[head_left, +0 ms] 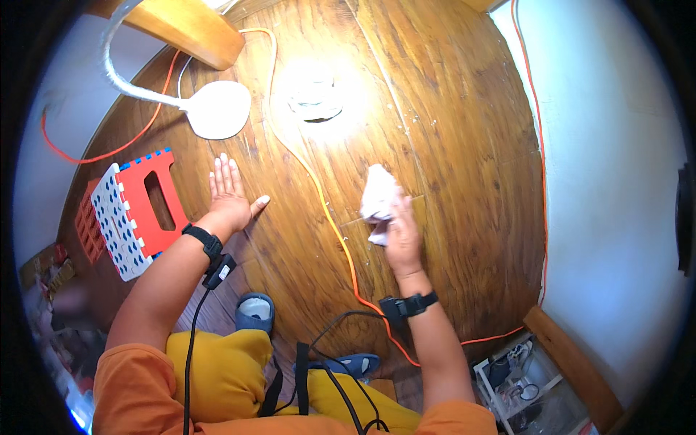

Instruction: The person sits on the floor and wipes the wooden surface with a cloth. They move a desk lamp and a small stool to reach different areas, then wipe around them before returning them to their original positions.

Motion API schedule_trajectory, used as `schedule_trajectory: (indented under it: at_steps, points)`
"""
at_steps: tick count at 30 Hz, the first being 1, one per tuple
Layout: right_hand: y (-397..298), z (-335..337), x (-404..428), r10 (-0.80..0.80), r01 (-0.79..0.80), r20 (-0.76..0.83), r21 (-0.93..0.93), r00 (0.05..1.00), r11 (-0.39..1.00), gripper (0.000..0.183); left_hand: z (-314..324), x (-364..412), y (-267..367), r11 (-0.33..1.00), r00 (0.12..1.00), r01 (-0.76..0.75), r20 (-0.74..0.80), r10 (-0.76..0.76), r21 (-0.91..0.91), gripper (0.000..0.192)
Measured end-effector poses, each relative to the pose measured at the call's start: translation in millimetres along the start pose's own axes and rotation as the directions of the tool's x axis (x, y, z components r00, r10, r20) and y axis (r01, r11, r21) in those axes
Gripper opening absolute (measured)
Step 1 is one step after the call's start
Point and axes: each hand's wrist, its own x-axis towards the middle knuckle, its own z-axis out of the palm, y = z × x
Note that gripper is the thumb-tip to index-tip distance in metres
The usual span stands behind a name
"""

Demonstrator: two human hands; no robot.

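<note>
My left hand [231, 198] lies palm down on the wood-grain floor [478, 217], its fingers together and the thumb spread out; nothing is in it. My right hand [403, 234] is on a crumpled pale cloth [379, 196] against the floor, with part of the cloth bunched by the fingers. Between both hands runs an orange cable [321, 198]. Small white crumbs [408, 122] are scattered on the boards beyond the cloth. Each wrist wears a black strap with a small device and a cable.
A folding step stool [157, 201] with red sides stands left of my left hand. Ahead are a white gooseneck lamp [220, 109] and an object [315, 103] washed out by glare. A wooden leg [201, 35] stands behind. A white storage rack [516, 386] sits lower right beside the wall [603, 190].
</note>
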Motion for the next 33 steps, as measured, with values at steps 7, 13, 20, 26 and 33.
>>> schedule_trajectory:
  at_steps: [7,13,20,26,33]
  points:
    - [100,-105,107,0.242,-0.474,-0.656,-0.201,0.715,0.857,0.05,1,1,-1,0.999,0.999,-0.016,-0.03,0.015,-0.029,0.109]
    - [93,-57,182,0.049,-0.27,-0.357,-0.602,0.933,0.751,0.057,-3,0,0,0.999,0.999,-0.037,-0.014,0.037,-0.031,0.107]
    - [25,21,153,-0.232,0.332,0.288,-0.376,0.929,0.865,0.029,-7,-2,-2,1.0,0.999,-0.007,0.033,0.007,-0.005,0.107]
    - [-19,13,25,-0.306,0.383,0.544,-0.032,0.782,0.923,0.048,-2,1,-2,1.0,1.0,0.002,0.026,-0.002,-0.002,0.107]
    - [-18,-10,9,-0.144,0.137,0.203,0.049,0.969,0.989,0.041,-8,-2,2,1.0,0.997,0.013,0.072,-0.013,0.011,0.107]
